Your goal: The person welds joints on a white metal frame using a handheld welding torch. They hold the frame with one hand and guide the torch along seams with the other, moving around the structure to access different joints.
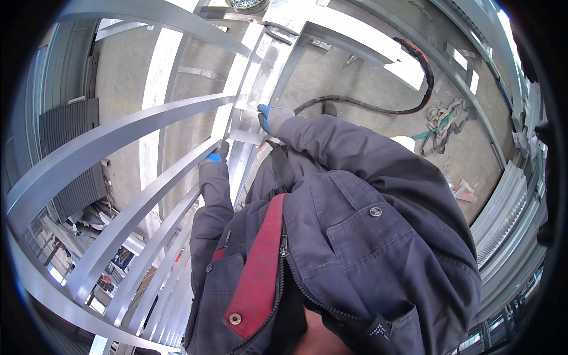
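My left hand (218, 155), in a blue and dark glove, is closed at the inner end of a grey metal bar (160, 188), where that bar meets a long bright metal beam (239, 155). Farther along the same beam is my right hand (265, 117), also gloved in blue and dark. Its fingers are curled over the beam's right side; whatever they hold is too small or hidden to make out. A short flat metal plate (245, 137) crosses the beam between my two hands. Another curved-looking bar (118, 127) joins the beam just beyond my left hand.
A black hose (355, 105) loops over the concrete floor at right. Tangled straps (442, 127) lie past it. Several parallel metal bars (139, 278) run off at lower left. Stacked metal profiles (503, 207) line the right side. Dark ribbed panels (70, 127) stand at left.
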Available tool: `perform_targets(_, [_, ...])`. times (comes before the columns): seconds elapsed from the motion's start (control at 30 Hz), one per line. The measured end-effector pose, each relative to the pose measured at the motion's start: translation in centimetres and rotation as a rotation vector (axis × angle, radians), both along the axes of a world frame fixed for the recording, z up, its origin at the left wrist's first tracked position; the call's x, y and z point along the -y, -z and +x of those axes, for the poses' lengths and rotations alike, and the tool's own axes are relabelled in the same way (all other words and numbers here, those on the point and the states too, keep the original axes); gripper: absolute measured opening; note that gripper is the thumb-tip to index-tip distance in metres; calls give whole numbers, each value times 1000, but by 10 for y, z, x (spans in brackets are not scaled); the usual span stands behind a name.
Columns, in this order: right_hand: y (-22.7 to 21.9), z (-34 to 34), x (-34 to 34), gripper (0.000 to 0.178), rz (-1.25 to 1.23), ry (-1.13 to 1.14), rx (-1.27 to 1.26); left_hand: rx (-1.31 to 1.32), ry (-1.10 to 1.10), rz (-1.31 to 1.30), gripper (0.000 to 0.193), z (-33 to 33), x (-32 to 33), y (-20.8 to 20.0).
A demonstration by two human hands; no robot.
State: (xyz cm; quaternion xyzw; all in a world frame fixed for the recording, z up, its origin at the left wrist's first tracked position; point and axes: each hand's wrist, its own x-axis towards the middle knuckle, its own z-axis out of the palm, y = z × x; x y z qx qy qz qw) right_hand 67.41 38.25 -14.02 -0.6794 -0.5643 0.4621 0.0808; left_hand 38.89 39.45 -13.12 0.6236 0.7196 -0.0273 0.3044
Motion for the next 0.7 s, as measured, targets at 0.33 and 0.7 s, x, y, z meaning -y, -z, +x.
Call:
perform_targets(0.33, [-17,-15,-31,34,-152,-66,70,12,44,7,51,1,0,-8])
perform_targets(0.7, [-23,-11,-33,35,-205,-29,114,15,73,43,51,-1,3,-5])
